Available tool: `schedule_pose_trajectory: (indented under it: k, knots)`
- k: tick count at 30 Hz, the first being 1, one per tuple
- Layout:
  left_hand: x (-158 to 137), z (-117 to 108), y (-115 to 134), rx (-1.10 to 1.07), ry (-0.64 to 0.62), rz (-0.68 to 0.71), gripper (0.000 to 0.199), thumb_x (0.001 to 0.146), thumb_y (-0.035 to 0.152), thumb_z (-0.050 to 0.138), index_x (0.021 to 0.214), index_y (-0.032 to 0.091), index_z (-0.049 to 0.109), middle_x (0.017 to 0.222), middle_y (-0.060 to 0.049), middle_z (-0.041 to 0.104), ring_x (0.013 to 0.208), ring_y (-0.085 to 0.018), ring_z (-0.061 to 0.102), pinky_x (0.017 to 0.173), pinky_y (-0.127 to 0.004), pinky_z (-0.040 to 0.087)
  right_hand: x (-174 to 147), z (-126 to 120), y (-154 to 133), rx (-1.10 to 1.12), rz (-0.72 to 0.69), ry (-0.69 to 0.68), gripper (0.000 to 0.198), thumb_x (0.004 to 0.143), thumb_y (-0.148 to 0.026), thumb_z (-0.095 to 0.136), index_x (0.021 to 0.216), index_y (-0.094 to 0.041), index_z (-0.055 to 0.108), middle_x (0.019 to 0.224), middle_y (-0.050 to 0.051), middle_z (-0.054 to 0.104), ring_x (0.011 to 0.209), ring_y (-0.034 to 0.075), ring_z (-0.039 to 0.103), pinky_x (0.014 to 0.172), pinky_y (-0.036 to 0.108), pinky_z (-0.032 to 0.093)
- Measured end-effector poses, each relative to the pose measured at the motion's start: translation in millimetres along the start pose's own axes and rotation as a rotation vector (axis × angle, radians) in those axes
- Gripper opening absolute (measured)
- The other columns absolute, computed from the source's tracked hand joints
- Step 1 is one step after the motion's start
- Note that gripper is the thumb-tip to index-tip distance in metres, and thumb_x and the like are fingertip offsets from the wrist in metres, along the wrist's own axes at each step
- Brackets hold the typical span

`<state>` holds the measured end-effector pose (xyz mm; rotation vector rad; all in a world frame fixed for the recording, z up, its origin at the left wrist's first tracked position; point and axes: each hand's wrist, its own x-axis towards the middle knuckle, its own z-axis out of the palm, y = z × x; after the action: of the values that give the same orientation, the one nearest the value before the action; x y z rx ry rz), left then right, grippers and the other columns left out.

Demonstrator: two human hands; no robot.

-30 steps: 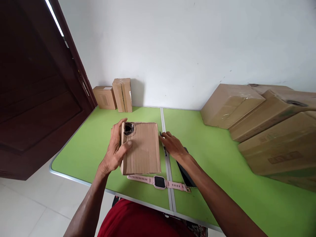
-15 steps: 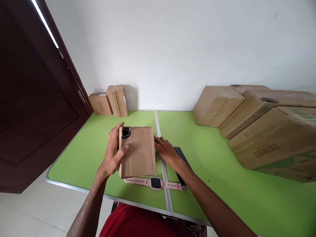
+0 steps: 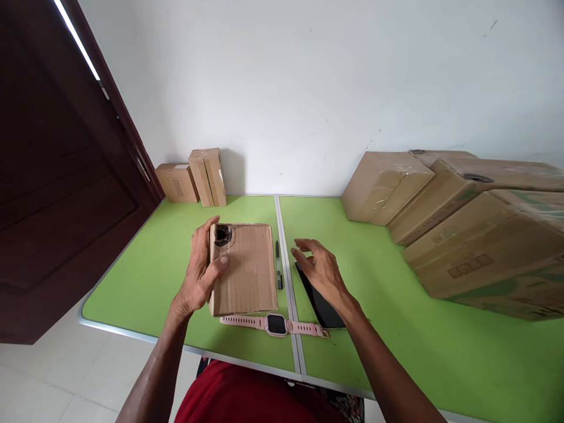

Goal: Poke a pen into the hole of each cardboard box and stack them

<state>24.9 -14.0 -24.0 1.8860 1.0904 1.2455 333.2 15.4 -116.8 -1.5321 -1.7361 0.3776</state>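
Observation:
My left hand (image 3: 200, 271) grips the left side of a small cardboard box (image 3: 245, 273), its thumb resting on the top face. A dark, ragged hole shows in that face's upper left corner. Beside the box's right edge lies a black pen (image 3: 278, 264). My right hand (image 3: 321, 269) hovers above a black smartphone (image 3: 324, 306) with its fingers apart and nothing in them; it covers part of the phone. A pink smartwatch (image 3: 277, 325) is stretched flat in front of the box, its strap end near the phone's lower corner.
Two small cardboard boxes (image 3: 208, 177) stand at the back left of the green folding table (image 3: 132, 282). Several larger cartons (image 3: 467, 252) fill the right side against the white wall. A dark wooden door (image 3: 66, 176) is to the left.
My right hand has let go of the pen beside the box and moved right, over the phone. More of the pen now shows. My left hand keeps its hold on the box.

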Motion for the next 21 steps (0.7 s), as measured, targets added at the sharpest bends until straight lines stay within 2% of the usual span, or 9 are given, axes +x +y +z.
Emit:
schedule_pose_trajectory:
  k: [3,6,10,13,18,21]
  knots:
    - [0,2,1,0.012,0.002,0.014,0.071,0.101,0.054,0.056,0.164,0.025,0.039,0.162,-0.014,0.045,0.151,-0.039,0.04,0.127,-0.056,0.031,-7,-7,-23,0.095,0.044,0.008,0.056,0.115,-0.057,0.037,0.141,-0.02,0.069,0.13,0.016,0.08,0.113,0.029,0.079,0.084,0.04,0.068]
    - [-1,1,0,0.02,0.003,0.02,0.071,0.102,0.053,0.056,0.165,0.026,0.039,0.164,-0.014,0.044,0.151,-0.039,0.04,0.127,-0.055,0.032,-10,-4,-36,0.063,0.091,0.007,0.057,0.115,-0.058,0.034,0.145,-0.019,0.066,0.14,0.018,0.075,0.118,0.03,0.077,0.09,0.044,0.067]
    - [-4,-4,-4,0.02,0.0,0.001,0.073,0.101,0.054,0.056,0.166,0.026,0.038,0.16,-0.014,0.047,0.147,-0.039,0.044,0.125,-0.058,0.033,-20,3,-27,-0.174,0.227,-0.004,0.063,0.102,-0.051,0.063,0.149,-0.009,0.06,0.148,0.031,0.064,0.137,0.048,0.06,0.105,0.068,0.055]
    - [-5,-7,-7,0.001,0.016,-0.017,0.073,0.1,0.054,0.057,0.166,0.027,0.038,0.16,-0.014,0.047,0.147,-0.04,0.044,0.126,-0.06,0.032,-35,5,-12,-0.357,0.394,-0.059,0.069,0.093,-0.047,0.075,0.145,-0.004,0.061,0.14,0.037,0.063,0.133,0.057,0.055,0.098,0.079,0.05]
    - [-4,-5,-6,-0.017,0.009,-0.007,0.071,0.1,0.052,0.056,0.165,0.029,0.039,0.163,-0.013,0.046,0.149,-0.041,0.042,0.127,-0.063,0.03,-57,2,-6,-0.486,0.509,-0.16,0.056,0.098,-0.049,0.07,0.132,-0.005,0.067,0.133,0.035,0.064,0.134,0.053,0.056,0.099,0.069,0.054]
    - [-4,-3,-4,-0.003,0.001,-0.002,0.072,0.1,0.052,0.056,0.165,0.028,0.039,0.163,-0.014,0.045,0.149,-0.041,0.042,0.127,-0.064,0.03,-61,-1,-12,-0.487,0.552,-0.198,0.057,0.096,-0.049,0.07,0.131,-0.004,0.066,0.133,0.035,0.064,0.134,0.051,0.058,0.095,0.062,0.057]
